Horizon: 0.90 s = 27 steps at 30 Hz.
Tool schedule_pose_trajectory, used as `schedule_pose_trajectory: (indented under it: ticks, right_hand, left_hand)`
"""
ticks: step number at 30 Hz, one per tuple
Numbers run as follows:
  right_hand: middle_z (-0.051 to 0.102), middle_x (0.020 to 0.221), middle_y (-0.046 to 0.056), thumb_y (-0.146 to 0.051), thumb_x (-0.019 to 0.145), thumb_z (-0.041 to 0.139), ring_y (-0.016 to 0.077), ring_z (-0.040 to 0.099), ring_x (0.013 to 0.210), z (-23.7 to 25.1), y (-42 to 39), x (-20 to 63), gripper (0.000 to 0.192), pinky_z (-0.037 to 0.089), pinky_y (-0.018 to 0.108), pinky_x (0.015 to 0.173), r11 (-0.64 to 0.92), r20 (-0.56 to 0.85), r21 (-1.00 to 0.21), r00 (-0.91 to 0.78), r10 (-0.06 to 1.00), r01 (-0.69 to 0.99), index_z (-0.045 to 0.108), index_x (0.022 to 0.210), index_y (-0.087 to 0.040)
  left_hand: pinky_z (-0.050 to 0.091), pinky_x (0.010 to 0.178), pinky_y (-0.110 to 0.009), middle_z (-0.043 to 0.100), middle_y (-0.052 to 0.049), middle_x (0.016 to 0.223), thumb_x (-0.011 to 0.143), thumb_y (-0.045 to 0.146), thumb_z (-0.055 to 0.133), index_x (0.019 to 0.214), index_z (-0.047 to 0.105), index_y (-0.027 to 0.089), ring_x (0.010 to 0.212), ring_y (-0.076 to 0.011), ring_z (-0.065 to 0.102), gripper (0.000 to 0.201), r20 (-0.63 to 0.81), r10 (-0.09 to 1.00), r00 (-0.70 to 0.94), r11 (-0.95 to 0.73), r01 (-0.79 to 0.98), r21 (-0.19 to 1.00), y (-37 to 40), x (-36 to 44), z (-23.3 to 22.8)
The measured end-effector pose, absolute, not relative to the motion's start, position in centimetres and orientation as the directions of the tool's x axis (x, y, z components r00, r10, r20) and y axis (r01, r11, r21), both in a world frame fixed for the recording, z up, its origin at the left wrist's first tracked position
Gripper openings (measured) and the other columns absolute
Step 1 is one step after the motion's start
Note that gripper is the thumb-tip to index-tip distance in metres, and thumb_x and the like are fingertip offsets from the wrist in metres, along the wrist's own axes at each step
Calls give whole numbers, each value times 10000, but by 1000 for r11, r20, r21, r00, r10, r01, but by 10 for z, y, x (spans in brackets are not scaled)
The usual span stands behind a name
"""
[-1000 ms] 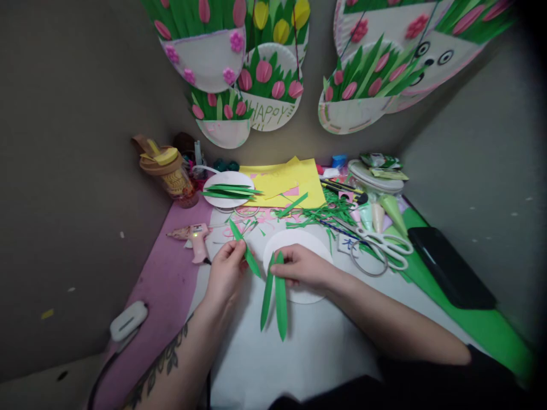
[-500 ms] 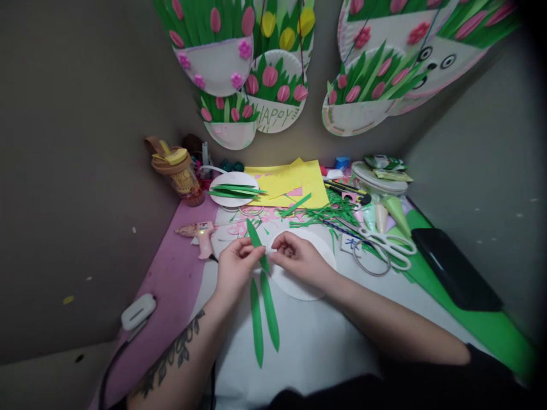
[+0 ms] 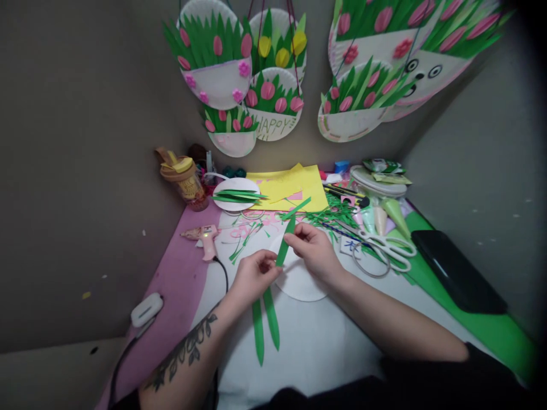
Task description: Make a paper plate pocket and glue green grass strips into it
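Both hands grip one green paper leaf (image 3: 285,244) above the middle of the tabletop (image 3: 325,341). The right hand (image 3: 314,250) pinches the leaf near its upper end between thumb and forefinger; the left hand (image 3: 254,276) is closed on its lower end, fingers curled. The leaf is held tilted, its tip pointing toward the far edge, just over the near-left rim of a white paper plate (image 3: 299,282) that lies flat under the right hand.

Two more green leaves (image 3: 265,324) lie side by side on the white sheet just below the left hand, tips toward the near edge, untouched.

Judgement: the step in hand appears to be the shaping or positioning of a single leaf before it goes onto the plate. The next move would call for a steady two-point hold, the leaf kept flat, and its base brought to the plate's surface without creasing.

Further out: a pink glue gun (image 3: 205,238) rests toward the left edge, its cord running back toward the near edge. A second plate with cut leaves (image 3: 236,195) sits toward the far edge, beside yellow paper (image 3: 294,185). Scissors (image 3: 387,245) lie to the right amid green offcuts. A dark flat object (image 3: 457,267) lies near the right edge. Finished plate decorations (image 3: 273,102) hang on the wall beyond.
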State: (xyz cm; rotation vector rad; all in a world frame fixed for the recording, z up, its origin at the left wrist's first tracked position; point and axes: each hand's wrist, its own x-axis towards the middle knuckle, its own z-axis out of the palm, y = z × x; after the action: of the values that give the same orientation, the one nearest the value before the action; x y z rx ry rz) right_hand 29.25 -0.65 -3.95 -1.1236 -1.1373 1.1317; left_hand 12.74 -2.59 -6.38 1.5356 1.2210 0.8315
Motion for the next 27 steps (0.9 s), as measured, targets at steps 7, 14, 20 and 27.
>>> schedule_pose_trajectory:
  ticks: [7,14,20,27]
  right_hand:
    - [536,645,-6,-419,777,654,136,486,635,-30,-17,290,288,383,263,602,165,143,-978,-169,975,130,608,620,-182]
    - [647,782,43,-396,927,416,119,516,597,-34,27,244,359,420,240,558,273,94,-872,-408,908,406,661,906,-135]
    - [674,882,39,-366,799,694,180,603,818,-37,45,154,280,445,283,747,510,16,-690,-694,719,513,684,1034,-213]
    - [678,926,128,-534,858,559,295,618,878,-40,45,118,411,469,359,678,605,-167,-456,-731,662,653,658,1083,-205]
  left_hand:
    - [466,720,-278,675,-35,772,807,287,622,802,662,164,748,-162,602,130,121,987,104,-140,201,969,-34,131,-54]
    - [479,672,-286,692,-47,733,843,169,554,813,655,186,694,-160,629,107,664,718,210,-694,147,704,-57,129,-47]
    - [306,454,-289,600,13,533,775,206,557,799,576,192,457,-125,494,33,874,185,449,-974,-31,222,-67,139,-52]
    - [249,411,-285,443,41,441,769,220,524,660,548,178,420,-106,362,119,914,143,379,-985,-38,170,-64,140,-54]
